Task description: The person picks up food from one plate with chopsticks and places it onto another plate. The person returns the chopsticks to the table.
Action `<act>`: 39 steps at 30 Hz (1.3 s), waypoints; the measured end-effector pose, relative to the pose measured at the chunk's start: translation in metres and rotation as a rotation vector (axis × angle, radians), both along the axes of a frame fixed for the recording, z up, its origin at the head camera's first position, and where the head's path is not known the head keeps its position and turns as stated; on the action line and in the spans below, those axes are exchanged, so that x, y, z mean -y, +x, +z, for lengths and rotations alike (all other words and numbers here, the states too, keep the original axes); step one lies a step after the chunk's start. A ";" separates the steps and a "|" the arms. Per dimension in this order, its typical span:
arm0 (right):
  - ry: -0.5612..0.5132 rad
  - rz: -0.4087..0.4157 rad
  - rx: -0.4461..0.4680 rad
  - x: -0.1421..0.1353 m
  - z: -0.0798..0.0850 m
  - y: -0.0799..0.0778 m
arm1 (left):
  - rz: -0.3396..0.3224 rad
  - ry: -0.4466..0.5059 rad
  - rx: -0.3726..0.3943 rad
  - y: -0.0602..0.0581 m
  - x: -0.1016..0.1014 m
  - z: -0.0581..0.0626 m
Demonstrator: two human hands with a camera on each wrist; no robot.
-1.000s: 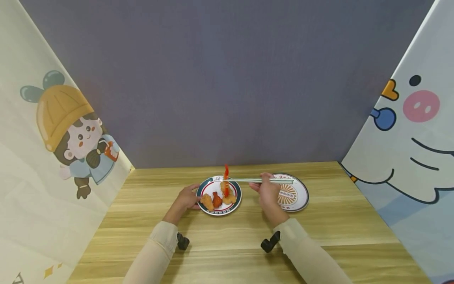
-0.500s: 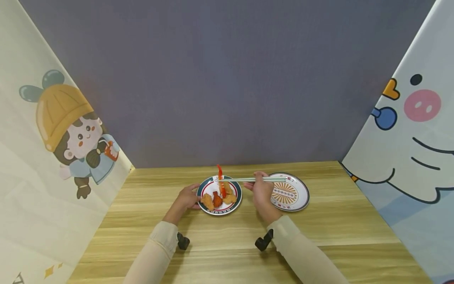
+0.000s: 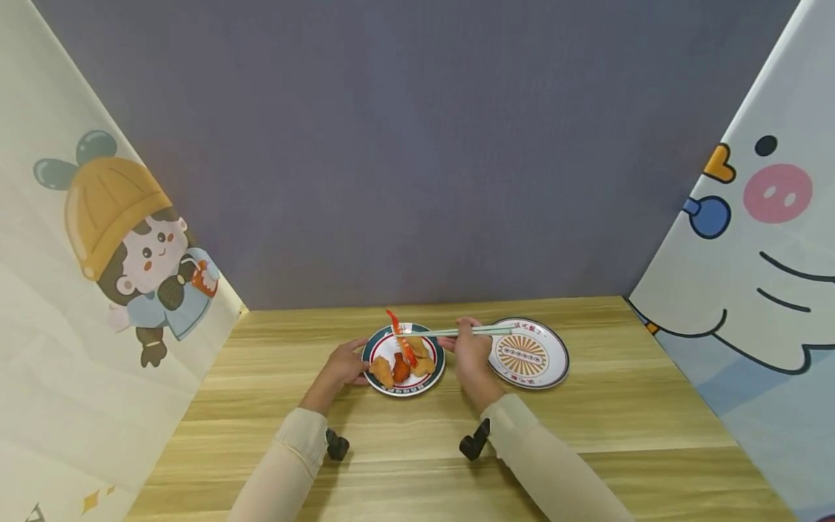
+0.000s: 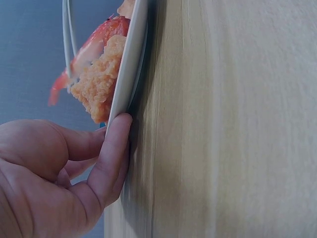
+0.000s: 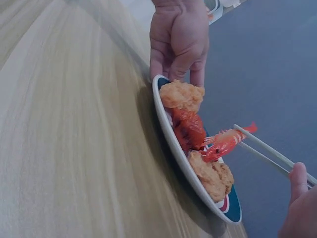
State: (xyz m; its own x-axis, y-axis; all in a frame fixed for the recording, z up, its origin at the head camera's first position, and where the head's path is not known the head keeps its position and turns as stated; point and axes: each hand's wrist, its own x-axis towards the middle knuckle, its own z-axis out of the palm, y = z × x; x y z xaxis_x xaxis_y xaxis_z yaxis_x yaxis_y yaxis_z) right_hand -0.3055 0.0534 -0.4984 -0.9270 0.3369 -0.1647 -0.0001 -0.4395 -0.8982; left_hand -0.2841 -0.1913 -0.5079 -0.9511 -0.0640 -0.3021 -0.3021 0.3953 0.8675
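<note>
My left hand (image 3: 344,364) pinches the left rim of a green-edged plate (image 3: 441,359), thumb above and fingers below in the left wrist view. On the plate lie golden fried chicken pieces (image 3: 381,371) and a glazed red drumstick (image 3: 401,368). A pale green pair of chopsticks (image 3: 427,333) sits in the grip of my right hand (image 3: 472,355), at the plate's right. Their tips grasp a red shrimp (image 5: 228,142) near its tail. The shrimp slants over the plate, its head end right at the food in the right wrist view.
A white oval plate (image 3: 548,355) with a sunburst pattern lies bare to the right, beside my right hand. Both plates stand on a wood-grain table (image 3: 404,449). A grey panel (image 3: 417,181) closes off the back, and printed cloth panels (image 3: 85,326) flank the sides.
My right hand has moved left with the chopsticks. The shrimp has shifted left over the plate and leans more, its tail tip to the left. The left hand and both plates have stayed put.
</note>
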 end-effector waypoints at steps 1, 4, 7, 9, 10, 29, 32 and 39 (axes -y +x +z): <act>0.006 -0.001 0.003 0.001 -0.001 0.000 | -0.002 -0.005 -0.001 0.000 0.000 0.000; 0.036 -0.006 0.015 0.004 -0.003 -0.003 | -0.001 -0.008 -0.002 0.000 0.000 0.001; 0.059 -0.009 0.026 0.006 -0.007 -0.005 | -0.005 -0.005 -0.004 0.000 -0.001 0.001; 0.063 -0.010 0.018 0.008 -0.011 -0.006 | -0.007 -0.001 -0.004 0.001 -0.001 0.001; 0.064 -0.013 0.011 0.008 -0.012 -0.006 | -0.007 0.000 -0.004 0.001 -0.002 0.002; 0.093 0.011 -0.034 -0.007 -0.004 0.000 | -0.004 -0.006 0.002 -0.001 -0.001 -0.001; 0.160 0.039 -0.078 -0.016 0.002 0.002 | -0.001 0.001 0.006 0.000 0.000 -0.001; 0.439 0.098 -0.271 -0.039 0.017 0.017 | -0.004 -0.002 0.008 -0.002 -0.001 -0.003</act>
